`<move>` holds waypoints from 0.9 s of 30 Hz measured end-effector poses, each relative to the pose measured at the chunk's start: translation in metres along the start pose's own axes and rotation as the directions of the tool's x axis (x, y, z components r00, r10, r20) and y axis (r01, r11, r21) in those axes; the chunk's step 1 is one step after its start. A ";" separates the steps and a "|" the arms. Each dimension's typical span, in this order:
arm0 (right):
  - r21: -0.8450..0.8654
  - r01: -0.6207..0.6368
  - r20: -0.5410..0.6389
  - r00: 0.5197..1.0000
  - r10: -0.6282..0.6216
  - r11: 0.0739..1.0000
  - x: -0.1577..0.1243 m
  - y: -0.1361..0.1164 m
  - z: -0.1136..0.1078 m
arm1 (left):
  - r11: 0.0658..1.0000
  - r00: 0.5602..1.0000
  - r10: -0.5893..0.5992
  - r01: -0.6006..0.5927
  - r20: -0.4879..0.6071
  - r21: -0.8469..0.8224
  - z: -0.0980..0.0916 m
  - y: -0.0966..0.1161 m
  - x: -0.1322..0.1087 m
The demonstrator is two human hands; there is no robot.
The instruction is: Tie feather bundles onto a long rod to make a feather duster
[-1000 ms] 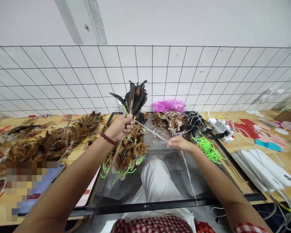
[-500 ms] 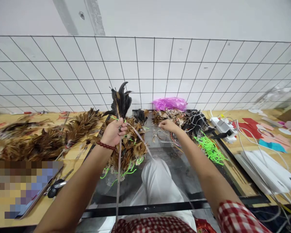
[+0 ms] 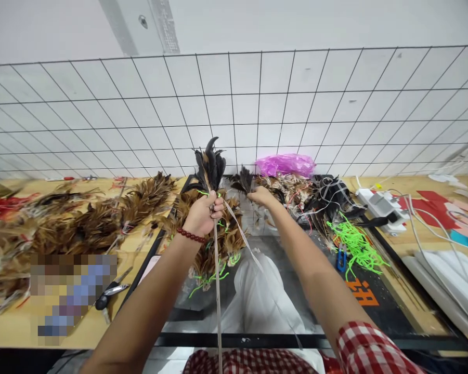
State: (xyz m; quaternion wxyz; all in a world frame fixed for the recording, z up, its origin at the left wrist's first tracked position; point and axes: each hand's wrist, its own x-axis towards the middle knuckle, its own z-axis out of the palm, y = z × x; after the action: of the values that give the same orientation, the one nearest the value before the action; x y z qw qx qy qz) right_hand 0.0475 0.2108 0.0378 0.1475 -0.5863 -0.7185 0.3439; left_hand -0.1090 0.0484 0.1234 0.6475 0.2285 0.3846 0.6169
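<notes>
The fingers [image 3: 217, 209] of your left hand [image 3: 203, 213] are pressed together in a fist around a thin stick [image 3: 218, 291]. You hold it upright over the black tray [image 3: 378, 306], with a dark feather bundle [image 3: 209, 165] bound at its top, just above your fist. A clear strip [image 3: 242, 238] trails from that fist down to your right. On your right hand [image 3: 262, 197], the fingertips pinch a small feather tuft [image 3: 243, 182], lifted just beside the bundle and not touching it. Below your left hand lies a brown feather heap [image 3: 212, 248] threaded with green cord. A pink bag [image 3: 285, 164] sits behind your right hand. Loose green cord [image 3: 354, 245] lies to its right, and scissors [image 3: 109, 294] rest on the wooden bench [image 3: 15, 327] to your left.
</notes>
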 end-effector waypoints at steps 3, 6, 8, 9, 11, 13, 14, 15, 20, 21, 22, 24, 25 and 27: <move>0.091 0.029 0.005 1.000 -0.029 0.995 -0.019 0.011 -0.020 | 0.995 0.996 -0.069 0.073 0.062 -0.070 -0.002 -0.003 0.003; 0.166 0.065 -0.027 0.998 -0.061 0.984 -0.041 0.012 -0.037 | 0.991 0.990 -0.094 0.103 0.104 -0.090 -0.001 -0.012 0.007; 0.344 0.091 -0.019 0.996 -0.090 0.935 -0.057 0.005 -0.047 | 0.991 0.986 -0.106 0.116 0.125 -0.073 0.002 -0.017 0.009; 0.469 0.101 0.006 0.993 -0.118 0.877 -0.066 -0.001 -0.051 | 0.992 0.987 -0.103 0.111 0.121 -0.057 0.003 -0.020 0.010; 0.685 0.107 0.071 0.975 -0.212 0.720 -0.083 -0.014 -0.056 | 0.996 0.994 -0.080 0.082 0.078 -0.023 0.006 -0.024 0.011; 0.756 0.115 0.119 0.944 -0.309 0.644 -0.098 -0.029 -0.056 | 0.998 0.998 -0.057 0.057 0.024 0.008 0.008 -0.027 0.012; 0.754 0.132 0.125 0.933 -0.337 0.644 -0.105 -0.035 -0.053 | 0.998 0.999 -0.054 0.054 0.005 0.019 0.009 -0.028 0.012; 0.746 0.158 0.112 0.928 -0.356 0.647 -0.110 -0.041 -0.050 | 0.998 0.998 -0.055 0.055 -0.005 0.025 0.010 -0.029 0.012; 0.759 0.263 -0.041 0.933 -0.359 0.595 -0.115 -0.055 -0.038 | 0.998 0.996 -0.062 0.063 0.058 -0.015 0.010 -0.026 0.009; 0.788 0.239 -0.053 0.945 -0.324 0.567 -0.114 -0.054 -0.039 | 0.996 0.992 -0.087 0.089 0.092 -0.027 0.009 -0.023 0.007; 0.829 0.200 -0.054 0.958 -0.281 0.523 -0.112 -0.053 -0.041 | 0.991 0.984 -0.123 0.129 0.125 -0.039 0.008 -0.021 0.005; 0.913 0.114 -0.027 0.975 -0.221 0.393 -0.111 -0.049 -0.047 | 0.972 0.962 -0.212 0.226 0.174 -0.064 0.005 -0.016 0.001; 0.939 0.080 -0.006 0.976 -0.216 0.334 -0.111 -0.048 -0.050 | 0.961 0.951 -0.247 0.265 0.187 -0.078 0.004 -0.014 -0.001; 0.958 0.046 0.026 0.969 -0.246 0.284 -0.115 -0.047 -0.051 | 0.950 0.943 -0.270 0.294 0.193 -0.104 0.004 -0.013 -0.003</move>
State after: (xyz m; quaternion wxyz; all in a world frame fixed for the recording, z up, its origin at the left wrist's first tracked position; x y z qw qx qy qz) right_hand 0.0753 0.1156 0.1279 0.4351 -0.2852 -0.4354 0.7347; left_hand -0.0977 0.0446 0.1159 0.7745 0.1816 0.3128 0.5189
